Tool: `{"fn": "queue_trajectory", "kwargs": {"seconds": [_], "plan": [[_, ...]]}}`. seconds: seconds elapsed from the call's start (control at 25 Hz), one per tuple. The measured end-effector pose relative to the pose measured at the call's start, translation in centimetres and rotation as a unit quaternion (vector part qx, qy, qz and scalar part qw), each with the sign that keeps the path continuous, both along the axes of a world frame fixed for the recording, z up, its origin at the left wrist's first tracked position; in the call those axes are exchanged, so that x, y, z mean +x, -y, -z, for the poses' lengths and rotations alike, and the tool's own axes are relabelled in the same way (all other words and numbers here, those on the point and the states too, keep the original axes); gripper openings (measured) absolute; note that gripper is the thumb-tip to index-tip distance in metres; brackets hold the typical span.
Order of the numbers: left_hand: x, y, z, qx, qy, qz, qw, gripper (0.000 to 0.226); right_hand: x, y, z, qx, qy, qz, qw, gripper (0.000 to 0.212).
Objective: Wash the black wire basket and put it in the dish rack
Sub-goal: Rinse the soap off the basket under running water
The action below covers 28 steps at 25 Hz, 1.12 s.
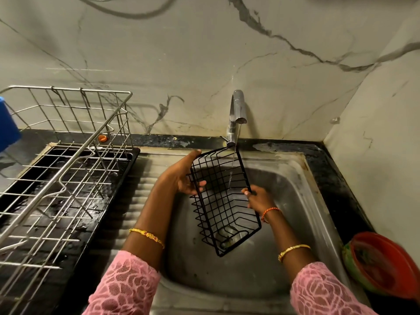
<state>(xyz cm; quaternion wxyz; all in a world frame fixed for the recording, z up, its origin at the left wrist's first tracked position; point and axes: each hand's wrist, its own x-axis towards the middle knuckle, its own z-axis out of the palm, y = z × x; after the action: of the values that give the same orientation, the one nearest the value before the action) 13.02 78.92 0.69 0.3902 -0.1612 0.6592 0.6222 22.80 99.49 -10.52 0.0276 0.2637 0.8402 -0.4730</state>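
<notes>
Sleeves: pink lace sleeves (127, 285) cover both forearms, nearest the lens.
Left hand: left hand (181, 173) supports the black wire basket (223, 201) at its far left rim, palm against the side, fingers curled round the wires.
Right hand: right hand (258, 198) pinches the right rim wire, fingers closed on it.
Basket position: held tilted above the steel sink (295, 201), open face up, so the stream from the tap (237, 112) runs through the mesh and drains below.
Dish rack: dish rack (61, 169) stands left on a black tray, well apart.
Surroundings: marble-pattern wall, dark counter edge, red bowl (384, 262) at right.
</notes>
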Motion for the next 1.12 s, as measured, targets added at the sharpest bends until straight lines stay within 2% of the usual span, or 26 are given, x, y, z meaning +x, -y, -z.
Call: {"fn": "queue_trajectory", "kwargs": {"seconds": [0.24, 0.44, 0.64, 1.12], "plan": [[1.3, 0.2, -1.1, -0.011, -0.018, -0.002, 1.000, 0.078, 0.9, 1.4, -1.0, -0.038, -0.002, 0.020, 0.999, 0.018], [1.1, 0.5, -2.3, 0.007, -0.075, -0.036, 0.997, 0.076, -0.2, 1.7, -3.2, -0.019, -0.013, 0.014, 1.000, 0.023], [1.2, 0.0, -3.8, 0.032, -0.102, -0.056, 0.993, 0.059, -0.9, 1.6, -4.6, -0.023, -0.027, 0.014, 0.999, 0.025], [-0.1, -0.7, -5.1, 0.011, -0.138, -0.079, 0.987, 0.058, -2.1, 1.2, -5.7, -0.059, -0.034, 0.009, 0.998, 0.026]]}}
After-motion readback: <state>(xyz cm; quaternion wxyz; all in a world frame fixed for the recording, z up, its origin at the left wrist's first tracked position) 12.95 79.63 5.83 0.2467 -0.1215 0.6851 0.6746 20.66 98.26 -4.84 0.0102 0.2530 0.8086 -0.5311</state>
